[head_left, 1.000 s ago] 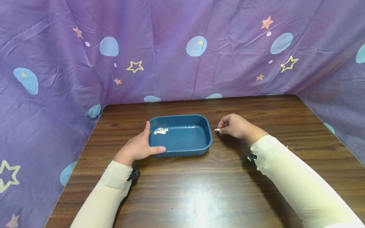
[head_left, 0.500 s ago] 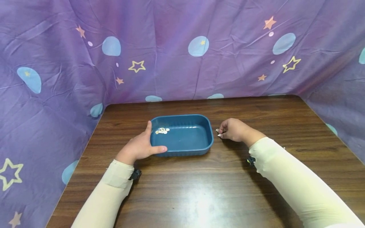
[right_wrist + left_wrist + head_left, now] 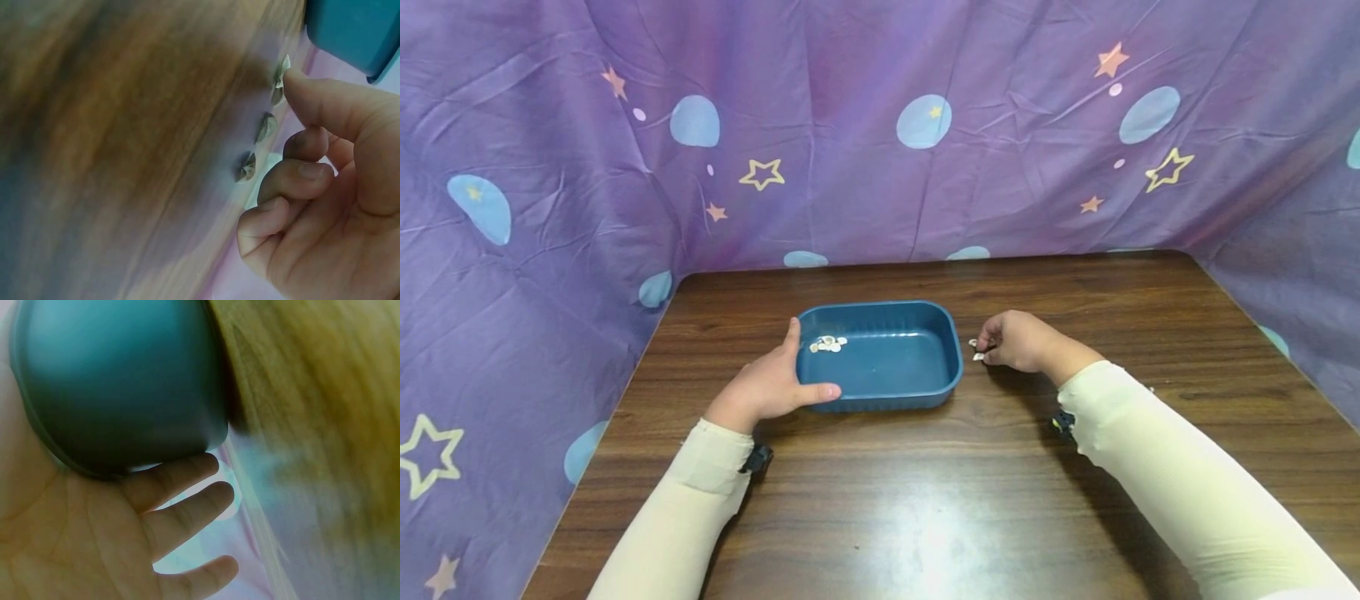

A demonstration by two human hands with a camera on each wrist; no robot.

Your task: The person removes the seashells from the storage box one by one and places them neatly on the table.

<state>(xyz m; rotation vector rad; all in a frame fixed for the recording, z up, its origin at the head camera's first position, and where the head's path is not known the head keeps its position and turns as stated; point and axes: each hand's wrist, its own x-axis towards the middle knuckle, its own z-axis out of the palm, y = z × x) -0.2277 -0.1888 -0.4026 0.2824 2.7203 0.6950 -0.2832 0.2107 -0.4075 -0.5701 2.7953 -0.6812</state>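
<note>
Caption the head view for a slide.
Left hand resting against a blue tub with small white pieces inside; right hand, fingers curled, at more pieces on the wood-grain table.

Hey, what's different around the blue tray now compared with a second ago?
The right hand has shifted slightly toward the person. Two loose white pieces now show beside it, where one showed before; whether it let one go is unclear. Unchanged: the left hand against the blue tray, and the white cluster inside it.
</note>
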